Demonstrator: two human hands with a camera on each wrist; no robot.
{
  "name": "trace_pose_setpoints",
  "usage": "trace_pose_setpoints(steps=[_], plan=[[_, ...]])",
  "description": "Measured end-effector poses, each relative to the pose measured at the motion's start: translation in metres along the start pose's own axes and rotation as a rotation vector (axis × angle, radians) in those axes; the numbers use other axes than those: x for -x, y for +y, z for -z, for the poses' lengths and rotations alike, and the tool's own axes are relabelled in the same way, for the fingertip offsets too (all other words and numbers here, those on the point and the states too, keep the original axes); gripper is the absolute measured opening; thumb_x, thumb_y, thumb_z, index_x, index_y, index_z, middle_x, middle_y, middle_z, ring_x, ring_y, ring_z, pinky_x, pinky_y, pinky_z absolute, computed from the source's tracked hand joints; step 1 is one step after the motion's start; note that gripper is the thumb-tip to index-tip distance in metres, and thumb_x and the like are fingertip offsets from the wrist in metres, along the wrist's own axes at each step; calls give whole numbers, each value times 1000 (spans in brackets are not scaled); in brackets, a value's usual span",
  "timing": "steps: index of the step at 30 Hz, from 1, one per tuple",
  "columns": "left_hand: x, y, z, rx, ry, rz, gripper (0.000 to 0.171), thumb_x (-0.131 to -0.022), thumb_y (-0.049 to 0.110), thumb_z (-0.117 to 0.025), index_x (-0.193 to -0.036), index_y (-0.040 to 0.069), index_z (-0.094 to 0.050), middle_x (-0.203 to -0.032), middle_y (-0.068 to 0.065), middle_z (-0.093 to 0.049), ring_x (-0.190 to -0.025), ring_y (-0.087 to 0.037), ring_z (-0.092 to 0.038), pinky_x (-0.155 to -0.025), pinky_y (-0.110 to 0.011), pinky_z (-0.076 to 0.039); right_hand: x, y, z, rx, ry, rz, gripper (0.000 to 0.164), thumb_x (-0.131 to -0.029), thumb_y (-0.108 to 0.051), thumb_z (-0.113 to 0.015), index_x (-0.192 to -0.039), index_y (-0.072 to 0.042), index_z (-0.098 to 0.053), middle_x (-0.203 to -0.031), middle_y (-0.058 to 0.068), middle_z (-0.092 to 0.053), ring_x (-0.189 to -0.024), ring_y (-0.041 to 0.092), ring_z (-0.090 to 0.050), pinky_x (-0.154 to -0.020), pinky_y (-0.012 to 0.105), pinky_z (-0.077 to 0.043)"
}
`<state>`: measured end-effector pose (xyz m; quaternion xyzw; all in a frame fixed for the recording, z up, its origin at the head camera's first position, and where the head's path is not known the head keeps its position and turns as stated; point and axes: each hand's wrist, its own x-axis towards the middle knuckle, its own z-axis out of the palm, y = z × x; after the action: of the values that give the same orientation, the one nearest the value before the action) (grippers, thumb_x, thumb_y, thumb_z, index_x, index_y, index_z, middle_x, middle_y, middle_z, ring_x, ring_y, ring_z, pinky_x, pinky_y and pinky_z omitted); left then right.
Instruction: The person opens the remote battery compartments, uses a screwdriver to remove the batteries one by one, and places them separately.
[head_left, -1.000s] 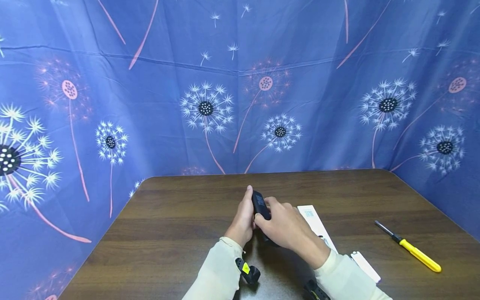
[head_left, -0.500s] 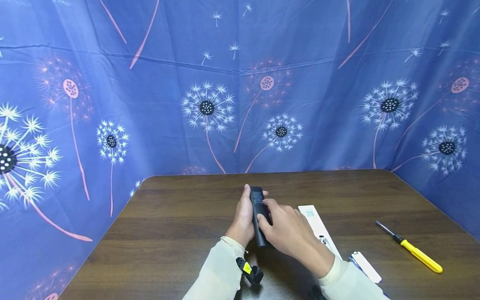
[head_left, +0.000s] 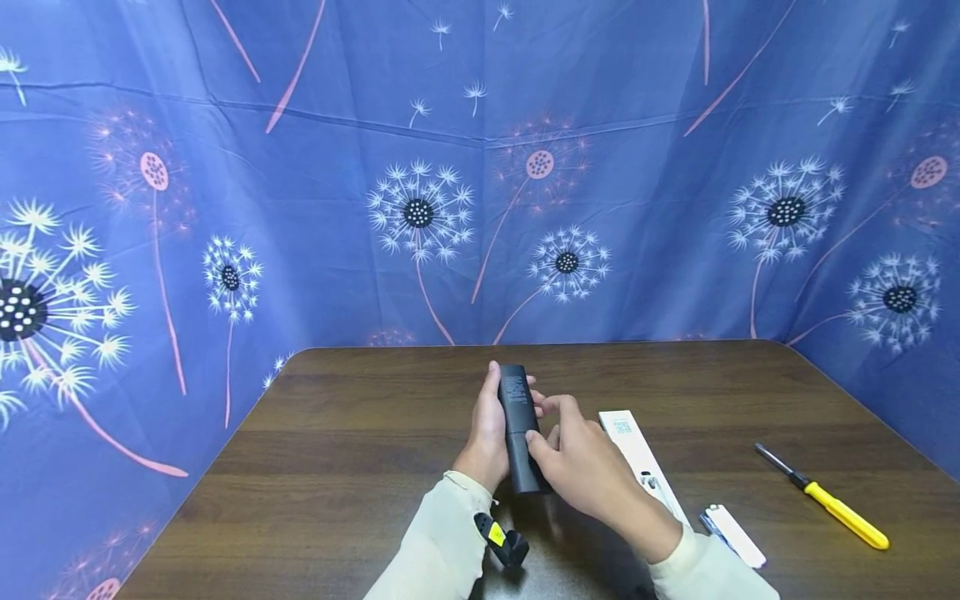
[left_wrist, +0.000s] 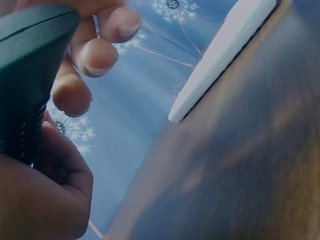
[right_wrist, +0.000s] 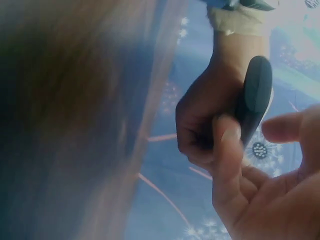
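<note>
A black remote control (head_left: 517,412) is tilted up over the table, its back with small printed text and a cross seam facing the head camera. My left hand (head_left: 486,433) grips it from the left, thumb along its edge and fingertips showing on the far side. Beside its lower half is my right hand (head_left: 588,471), thumb tip right at the edge near the seam and index finger bent. In the right wrist view the end of the remote control (right_wrist: 259,87) points at the right hand, whose finger and thumb stand spread around it.
On the brown table (head_left: 337,442) right of the hands lies a long white remote-like object (head_left: 630,446) with a printed code and a recess. Near it are a small white cover (head_left: 735,533) with a blue strip alongside and a yellow-handled screwdriver (head_left: 832,504). A blue dandelion-print curtain (head_left: 330,250) hangs behind.
The remote control has turned in my left hand, bringing its printed back to face the head camera. My right hand has loosened from it and shifted slightly right.
</note>
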<state>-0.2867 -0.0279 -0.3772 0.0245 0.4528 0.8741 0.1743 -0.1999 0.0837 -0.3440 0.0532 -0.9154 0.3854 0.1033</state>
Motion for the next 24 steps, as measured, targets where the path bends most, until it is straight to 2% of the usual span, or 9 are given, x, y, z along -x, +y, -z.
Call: trace_pose_setpoints(steps=[4, 6, 11, 16, 20, 24], plan=[[-2, -1, 2, 3, -2, -25, 72, -102, 67, -30, -125, 5, -60, -90, -4, -68, -77, -17, -65, -76, -34, -51, -2, 1, -2, -271, -59, -145, 48, -102, -28, -58, -137, 0, -42, -69, 6, -62, -48, 21, -57, -45, 35, -49], [-2, -1, 2, 17, -8, -30, 72, -102, 67, -30, -124, 5, -60, -91, -4, -68, -78, -17, -65, -73, -33, -51, -4, 2, -3, -337, -55, -191, 50, -102, -29, -56, -138, 3, -42, -70, 9, -62, -49, 24, -57, -44, 37, -50], [-2, -1, -1, 36, -7, -45, 71, -102, 67, -30, -124, 6, -60, -90, -4, -68, -75, -16, -64, -68, -32, -52, -8, 4, -3, -400, -70, -239, 52, -103, -29, -53, -138, 9, -48, -72, 13, -57, -53, 25, -56, -42, 38, -50], [-3, -4, -3, 47, 37, -106, 70, -105, 62, -25, -120, 3, -61, -85, -6, -67, -69, -15, -64, -63, -30, -52, -11, 7, -3, -451, -111, -265, 45, -102, -29, -51, -125, 8, -60, -70, 15, -56, -53, 25, -57, -44, 42, -53], [-4, -6, -4, 68, 63, -150, 69, -106, 58, -20, -116, 2, -60, -81, -6, -66, -68, -15, -63, -63, -29, -51, -12, 8, -3, -467, -151, -263, 50, -102, -39, -52, -113, 8, -66, -72, 15, -61, -53, 25, -62, -45, 41, -54], [-4, -7, -4, 89, 83, -171, 68, -107, 57, -18, -112, 3, -59, -80, -5, -65, -69, -16, -64, -68, -31, -52, -13, 9, -7, -517, -232, -253, 59, -101, -50, -52, -108, 8, -63, -71, 16, -65, -52, 26, -66, -45, 39, -54]])
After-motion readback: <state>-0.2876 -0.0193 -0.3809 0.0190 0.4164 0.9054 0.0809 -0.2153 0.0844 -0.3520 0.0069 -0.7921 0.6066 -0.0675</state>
